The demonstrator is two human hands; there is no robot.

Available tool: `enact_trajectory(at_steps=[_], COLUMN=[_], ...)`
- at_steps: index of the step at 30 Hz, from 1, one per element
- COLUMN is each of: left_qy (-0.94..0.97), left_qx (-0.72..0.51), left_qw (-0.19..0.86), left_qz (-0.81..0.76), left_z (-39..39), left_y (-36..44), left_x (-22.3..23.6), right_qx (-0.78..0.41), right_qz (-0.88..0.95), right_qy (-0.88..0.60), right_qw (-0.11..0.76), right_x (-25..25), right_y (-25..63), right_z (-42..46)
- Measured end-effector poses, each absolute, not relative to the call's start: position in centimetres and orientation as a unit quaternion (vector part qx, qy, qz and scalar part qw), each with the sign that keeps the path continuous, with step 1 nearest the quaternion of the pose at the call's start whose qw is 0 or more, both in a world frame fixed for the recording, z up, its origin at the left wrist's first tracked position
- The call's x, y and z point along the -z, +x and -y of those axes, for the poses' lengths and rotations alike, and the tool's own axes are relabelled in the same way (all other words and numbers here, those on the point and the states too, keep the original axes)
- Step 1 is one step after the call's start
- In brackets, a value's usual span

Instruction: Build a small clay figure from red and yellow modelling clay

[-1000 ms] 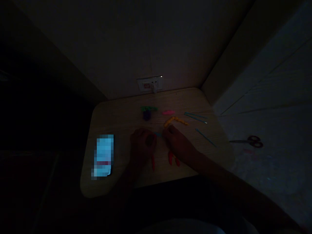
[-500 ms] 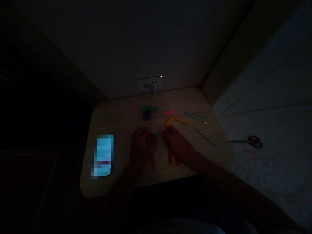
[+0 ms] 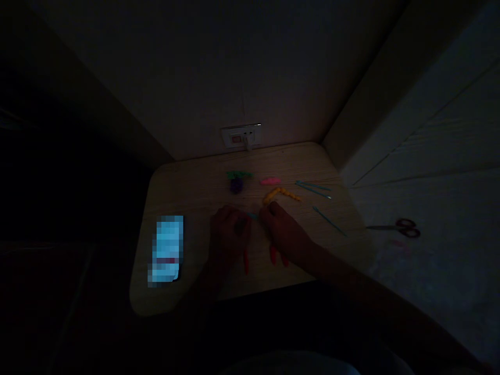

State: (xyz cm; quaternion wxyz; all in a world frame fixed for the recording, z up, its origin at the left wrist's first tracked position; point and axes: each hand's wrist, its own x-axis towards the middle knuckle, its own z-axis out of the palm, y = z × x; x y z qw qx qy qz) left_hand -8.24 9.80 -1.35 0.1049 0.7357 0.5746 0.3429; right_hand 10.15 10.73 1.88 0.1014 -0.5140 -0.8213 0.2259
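Dim light leaves much of the detail dark. My left hand (image 3: 227,232) is closed over the table, its fingers curled around something hidden. Close by on the right, my right hand (image 3: 284,228) is closed in a pinch on a thin blue stick (image 3: 253,215), whose end shows between the two hands. A red strip of what looks like clay (image 3: 246,262) hangs or lies below my left fingers; I cannot tell which. Two more red pieces (image 3: 273,255) stick out beneath my right hand. Just beyond its fingertips lies a bumpy orange strand (image 3: 282,191).
Farther back are a purple cluster (image 3: 236,185), a green piece (image 3: 239,174) and a pink piece (image 3: 270,181). Blue sticks (image 3: 329,221) lie at the right. A lit phone (image 3: 167,247) is at the left. Scissors (image 3: 407,227) lie beyond the table's right edge. A wall socket (image 3: 241,136) is behind.
The view has shifted very slightly. Both hands keep nearly the same place and closed pose, and the things on the table have not visibly moved.
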Motion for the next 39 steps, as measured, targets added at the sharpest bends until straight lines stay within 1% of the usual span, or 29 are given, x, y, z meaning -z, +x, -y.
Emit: enact_trajectory(at_steps=[4,9,19,26,34,39], left_qy=[0.728,0.729,0.724,0.722,0.725,0.726], left_qx=[-0.339,-0.344,-0.351,-0.351,-0.343,-0.339], left_qw=[0.11,0.119,0.12,0.118,0.115,0.116], left_qz=[-0.586,-0.58,-0.582,-0.584,-0.586,-0.586], left_z=[-9.9,-9.9,-9.8,-9.7,-9.8,-9.8], left_y=[-8.2,-8.4,-8.3,-8.3,-8.2,-8.3], left_x=[1.5,1.7,1.5,1.6,1.4,1.5], right_qx=[-0.215,-0.218,-0.224,-0.228,-0.226,-0.227], right_qz=[0.825,0.821,0.817,0.812,0.814,0.814], right_qy=[-0.514,-0.521,-0.522,-0.526,-0.527,-0.524], right_qw=[0.095,0.087,0.1,0.112,0.094,0.104], right_x=[-1.7,-2.6,-1.6,-2.6,-1.8,-2.1], right_y=[10.1,10.0,9.7,10.1,9.9,9.9], right_z=[-10.7,-10.9,-10.4,-10.8,-10.6,-10.8])
